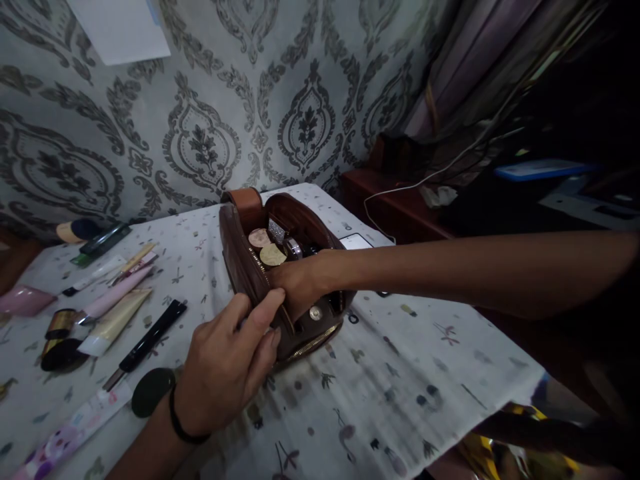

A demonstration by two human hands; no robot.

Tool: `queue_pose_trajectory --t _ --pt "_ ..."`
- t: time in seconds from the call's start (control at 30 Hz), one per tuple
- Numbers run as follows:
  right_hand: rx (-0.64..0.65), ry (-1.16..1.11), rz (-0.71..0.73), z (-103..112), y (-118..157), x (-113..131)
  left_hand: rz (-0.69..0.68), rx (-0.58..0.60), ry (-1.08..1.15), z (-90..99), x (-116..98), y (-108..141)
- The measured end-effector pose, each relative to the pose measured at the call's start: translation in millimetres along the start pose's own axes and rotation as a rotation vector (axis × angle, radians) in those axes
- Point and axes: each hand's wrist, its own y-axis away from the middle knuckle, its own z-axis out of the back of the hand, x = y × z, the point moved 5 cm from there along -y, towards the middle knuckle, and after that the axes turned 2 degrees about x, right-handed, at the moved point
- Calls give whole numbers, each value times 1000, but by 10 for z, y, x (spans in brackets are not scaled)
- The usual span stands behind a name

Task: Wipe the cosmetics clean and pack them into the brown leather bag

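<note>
A brown zippered toiletry bag stands unzipped on the table, its mouth facing up. My left hand, with a black band at the wrist, grips the bag's near left edge, its fingers curled. Reaching in from the right, my right hand is down inside the bag. Its fingers are hidden there, so what they touch does not show. Beside it in the bag lie a round pinkish compact, a round gold compact and a silver-capped item.
Left of the bag lie several cosmetics: a black-handled brush, a dark round lid, a cream tube and a pink tube. A phone is behind my right forearm. A white cable runs over the red-brown furniture.
</note>
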Motion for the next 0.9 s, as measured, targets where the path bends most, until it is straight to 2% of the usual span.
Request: queue_pose_trajectory --t 0.13,0.33,0.57,0.77,0.9 --pt "44 34 97 -1 63 41 -1 10 3 -9 -6 -7" --pt "125 100 10 61 132 69 -4 12 -12 -10 -22 1" --pt "153 67 12 88 114 77 0 28 -13 -30 8 -5" --pt "256 125 -13 90 81 35 16 42 -41 -45 4 -26" --pt "204 30 9 26 -2 -67 32 47 -52 -39 7 -26"
